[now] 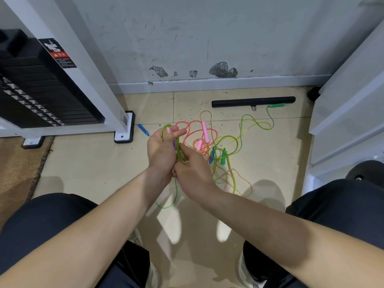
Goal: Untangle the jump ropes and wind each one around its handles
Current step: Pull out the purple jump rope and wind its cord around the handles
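Nearest the lens: two knees (pixel 47 223) in dark trousers at seven and five o'clock, bare forearms reaching out between them, the person evidently squatting or seated low to work over the tiled floor (pixel 87 163). Weight-stack machine (pixel 41 90), white frame with black plates, at ten o'clock, its foot near the ropes. Scuffed wall (pixel 207 38) across twelve o'clock. Black bar (pixel 253 101) lying along the skirting at one o'clock. Tangle (pixel 209 142) of pink, yellow-green and orange cords, spread loose on the floor just past the hands, toward one o'clock, not yet sorted. Left hand (pixel 161 151), centre, raised clear of the floor; thumb and curled palm gripped a bundle of green rope (pixel 177 149), two fingers stretched out, probably to leave room for the next turn. Right hand (pixel 193 173), touching the left at its four o'clock, fingers clenched on the same cord at the bundle's lower end, apparently feeding it round; a slack length hung down to six o'clock. Whether handles sat inside the bundle could not be told, beyond a sliver of purple. Pink handles (pixel 204 130), two, inside the tangle. Green handle (pixel 276 105), touching the bar. Blue handle (pixel 143 129), alone at the left hand's eleven o'clock.
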